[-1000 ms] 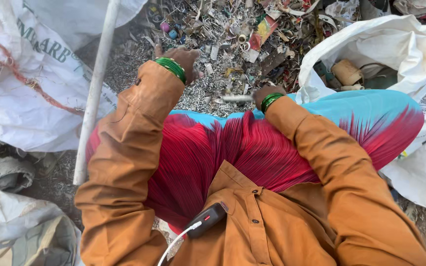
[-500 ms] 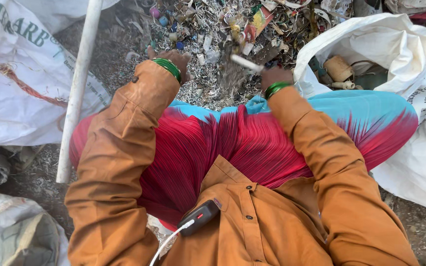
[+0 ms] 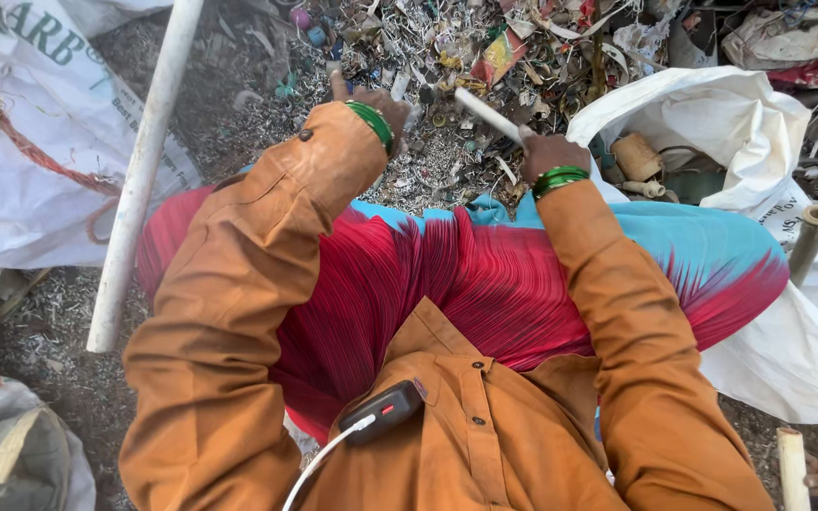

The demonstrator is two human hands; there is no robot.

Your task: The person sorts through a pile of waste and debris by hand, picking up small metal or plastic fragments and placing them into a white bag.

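Sorting scrap, pick-and-sack step.

1. Right hand, upper centre-right of the frame: fingers closed around a short white tube, which angles up and left from the fist, clear of the scrap heap. Grip looks firm; keeping it near the tube's end risks the free end swinging, so a hold nearer the middle would be steadier.
2. Left hand, upper centre: resting on the heap, fingers pressed down into loose shreds. Whether they pinch anything cannot be told.
3. The open white sack lies just right of the right hand, with tan pieces inside. The mouth appears wide enough for a short sideways drop; releasing low over the opening would avoid a bounce-out.
4. A long white pipe runs down the left of the frame, apart from both hands.
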